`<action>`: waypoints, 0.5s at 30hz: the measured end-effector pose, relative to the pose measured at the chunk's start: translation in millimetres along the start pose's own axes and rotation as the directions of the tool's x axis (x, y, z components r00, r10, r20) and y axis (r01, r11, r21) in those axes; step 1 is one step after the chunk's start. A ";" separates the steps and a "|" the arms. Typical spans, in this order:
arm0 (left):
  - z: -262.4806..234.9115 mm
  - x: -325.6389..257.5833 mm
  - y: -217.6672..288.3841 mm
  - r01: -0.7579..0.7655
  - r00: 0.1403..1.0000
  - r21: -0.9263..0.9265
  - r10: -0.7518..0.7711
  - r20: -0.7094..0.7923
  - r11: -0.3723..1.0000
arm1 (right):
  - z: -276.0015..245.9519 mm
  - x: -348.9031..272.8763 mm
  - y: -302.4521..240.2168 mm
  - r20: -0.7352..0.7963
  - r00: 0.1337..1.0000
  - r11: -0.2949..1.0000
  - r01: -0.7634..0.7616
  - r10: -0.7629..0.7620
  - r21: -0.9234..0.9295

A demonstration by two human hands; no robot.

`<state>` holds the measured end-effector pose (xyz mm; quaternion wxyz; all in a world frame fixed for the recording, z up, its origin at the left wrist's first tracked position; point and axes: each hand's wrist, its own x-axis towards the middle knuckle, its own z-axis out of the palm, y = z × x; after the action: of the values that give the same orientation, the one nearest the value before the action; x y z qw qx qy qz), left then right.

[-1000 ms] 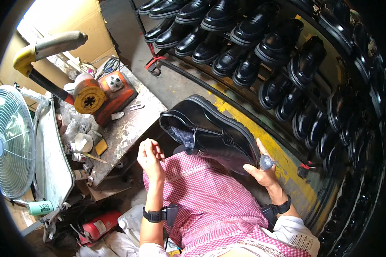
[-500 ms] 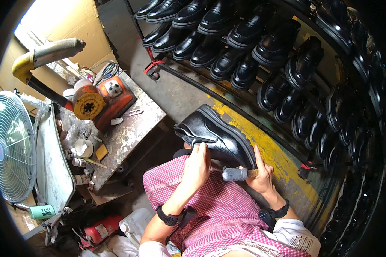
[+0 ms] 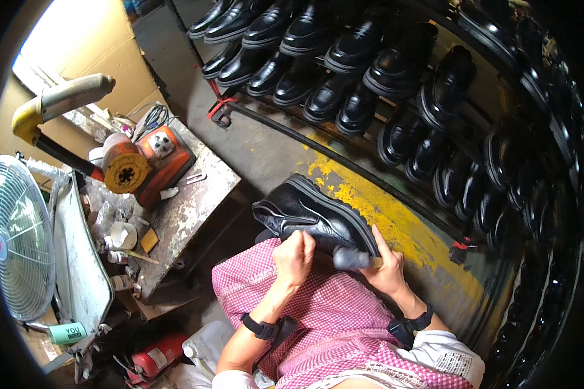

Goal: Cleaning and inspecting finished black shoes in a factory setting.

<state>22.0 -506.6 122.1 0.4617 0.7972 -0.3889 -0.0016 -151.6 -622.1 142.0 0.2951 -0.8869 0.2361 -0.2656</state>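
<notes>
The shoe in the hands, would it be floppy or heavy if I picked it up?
The shoe would probably feel fairly heavy, since its sole looks thick and ridged. It likely wouldn't flop much, because its toe end looks full and rounded. Its shiny surface might feel a bit slippery.

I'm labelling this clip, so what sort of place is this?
It looks like a shoemaking or shoe-finishing workshop. Rows of black shoes line the far side, a cluttered worktable bears an orange machine, and another black shoe is being handled.
</notes>
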 end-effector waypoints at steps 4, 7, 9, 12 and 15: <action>-8.6 15.7 14.0 0.147 0.968 -0.516 -0.230 -0.101 0.844 | 2.6 -16.2 12.8 0.149 0.880 0.665 -0.443 0.451 0.601; -22.1 25.5 23.4 0.094 0.892 -0.469 -0.283 -0.352 0.878 | -7.4 -19.4 12.2 0.376 0.763 0.266 -0.567 0.526 0.779; -63.9 51.6 18.0 0.138 0.825 -0.541 -0.398 -0.401 0.830 | -9.5 -34.8 34.3 0.436 0.716 0.050 -0.547 0.545 0.836; -109.8 69.6 -26.2 0.236 0.801 -0.808 -0.579 -0.152 0.539 | -20.9 -57.5 70.5 0.479 0.699 -0.079 -0.522 0.532 0.849; -84.5 63.0 -38.1 0.732 0.665 -0.447 -0.680 0.308 0.514 | -21.9 -82.3 111.7 0.483 0.714 -0.213 -0.439 0.506 0.873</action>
<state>120.1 -473.4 165.0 0.6047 0.7218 -0.0353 -0.3349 -255.8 -663.3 57.2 0.8837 -0.2592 0.3088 -0.2378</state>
